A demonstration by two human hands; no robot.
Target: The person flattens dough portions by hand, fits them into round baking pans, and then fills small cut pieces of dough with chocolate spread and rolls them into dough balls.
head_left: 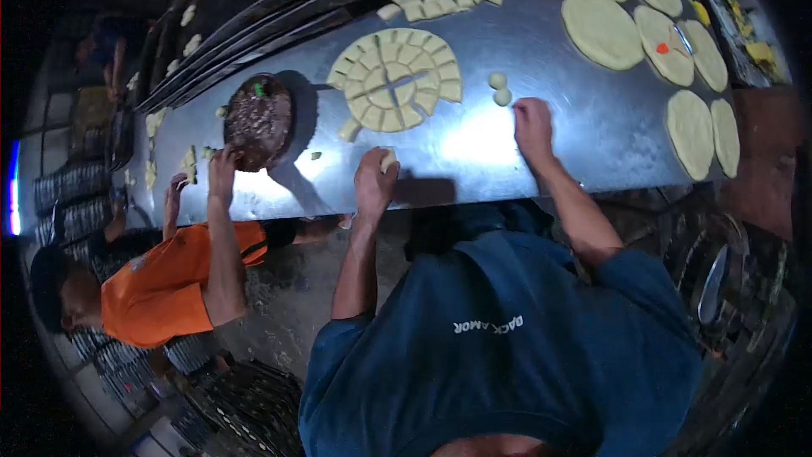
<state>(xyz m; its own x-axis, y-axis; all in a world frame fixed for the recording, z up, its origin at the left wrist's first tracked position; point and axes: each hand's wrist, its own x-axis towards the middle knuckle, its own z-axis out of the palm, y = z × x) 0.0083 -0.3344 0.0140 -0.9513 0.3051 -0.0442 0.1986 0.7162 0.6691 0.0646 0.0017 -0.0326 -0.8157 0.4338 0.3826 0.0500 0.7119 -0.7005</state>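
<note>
My left hand is closed round a piece of pale dough near the front edge of the metal table. My right hand is curled with its fingers down at the tabletop; whatever lies under them is hidden. Just beyond it, two small dough balls lie touching each other. Ahead of my left hand is a flat round of dough, cut into many small pieces with gaps between them.
Uncut dough rounds lie at the right, one with a small red object on it. More cut dough is at the back. On the left, a co-worker in an orange shirt reaches to a brown round pan. Dark trays stand behind.
</note>
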